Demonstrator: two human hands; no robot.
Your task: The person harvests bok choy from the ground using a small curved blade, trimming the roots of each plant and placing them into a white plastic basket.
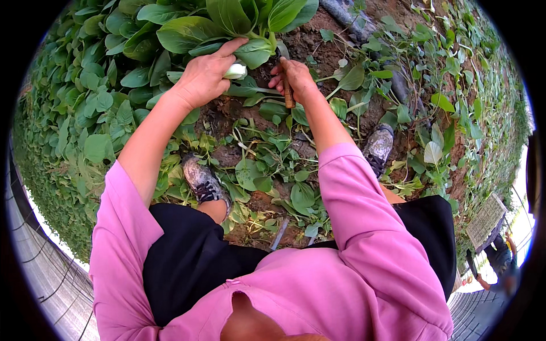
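My left hand [206, 75] is closed around a head of bok choy, whose pale white base [235, 71] sticks out beside the fingers. Its index finger stretches out against the leaves of a standing bok choy plant [254, 51] at the edge of the green bed. In my right hand [297, 79] is a knife with a wooden handle [289, 95], the fingers wrapped round it. The short metal blade [282, 49] points away from me, close to the right side of that plant's base. Most of the head in my left hand is hidden.
Dense leafy plants [74, 108] fill the left. Cut leaves and weeds [296, 170] litter the brown soil around my two shoes [203, 177]. A dark hose-like strip [398, 79] runs along the right. Far right, a person [500, 261] is near a light crate [486, 220].
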